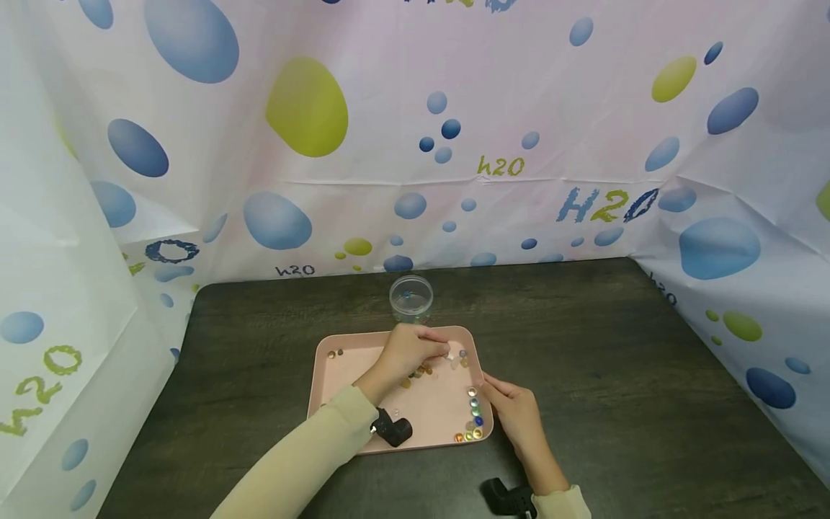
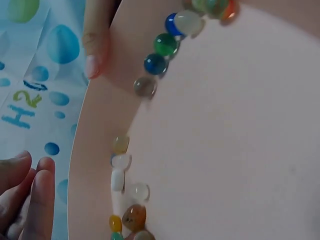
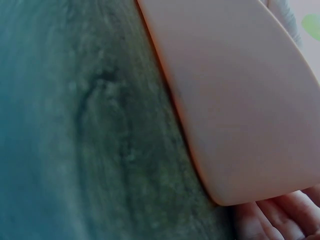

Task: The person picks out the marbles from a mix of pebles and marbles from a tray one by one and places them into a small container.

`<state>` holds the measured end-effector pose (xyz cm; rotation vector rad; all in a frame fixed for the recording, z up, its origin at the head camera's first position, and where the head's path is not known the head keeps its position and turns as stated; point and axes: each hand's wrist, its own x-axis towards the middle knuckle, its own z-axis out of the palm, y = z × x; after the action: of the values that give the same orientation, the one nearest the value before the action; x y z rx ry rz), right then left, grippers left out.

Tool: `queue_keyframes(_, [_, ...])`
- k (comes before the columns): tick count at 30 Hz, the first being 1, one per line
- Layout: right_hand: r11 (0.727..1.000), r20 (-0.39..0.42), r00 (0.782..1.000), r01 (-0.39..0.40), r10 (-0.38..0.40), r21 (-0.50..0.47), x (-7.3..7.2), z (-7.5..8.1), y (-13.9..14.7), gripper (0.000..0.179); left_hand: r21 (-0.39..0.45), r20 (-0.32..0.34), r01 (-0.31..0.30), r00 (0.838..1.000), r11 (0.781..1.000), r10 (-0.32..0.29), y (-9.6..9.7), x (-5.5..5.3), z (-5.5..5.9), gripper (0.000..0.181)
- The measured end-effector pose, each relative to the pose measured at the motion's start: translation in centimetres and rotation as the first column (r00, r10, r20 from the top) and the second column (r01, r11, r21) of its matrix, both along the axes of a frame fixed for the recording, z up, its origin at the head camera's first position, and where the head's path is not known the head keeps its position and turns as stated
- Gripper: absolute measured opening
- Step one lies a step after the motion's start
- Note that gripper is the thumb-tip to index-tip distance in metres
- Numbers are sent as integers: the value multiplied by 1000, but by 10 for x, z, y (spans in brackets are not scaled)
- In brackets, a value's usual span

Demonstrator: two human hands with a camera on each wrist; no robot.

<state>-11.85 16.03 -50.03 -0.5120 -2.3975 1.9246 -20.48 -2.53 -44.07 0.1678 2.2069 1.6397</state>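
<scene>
- Marbles (image 1: 478,421) are lining the right side of the pink tray (image 1: 431,409).
- Right hand (image 1: 519,412) is gripping that side, probably for steadiness.
- Left hand (image 1: 408,347) is hovering over the tray, fingertips narrowed; cannot tell if pinching anything.

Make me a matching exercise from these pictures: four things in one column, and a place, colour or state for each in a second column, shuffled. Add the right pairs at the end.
Things
1. Tray
2. Clear round container
3. Left hand
4. Right hand

Places, colours and states
A. Gripping the right-hand edge of something
B. Pale pink, with marbles in it
C. On the dark table, just beyond the tray's far edge
D. Over the inside of the tray

Right pairs: 1-B, 2-C, 3-D, 4-A
</scene>
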Motion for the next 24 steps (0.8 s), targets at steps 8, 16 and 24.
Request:
queue_keyframes(8, [998,-3,1000,-29,29,-56,0,1,0,40,83,76,40,996,996,-47,8,13,-2,24])
queue_keyframes(16, [999,3,1000,-31,31,-36,1,2,1,42,123,130,71,988,990,-87,13,33,-4,27])
queue_keyframes(24, [998,4,1000,-24,24,-60,1,1,1,41,-43,-24,64,998,997,-65,23,50,-16,19])
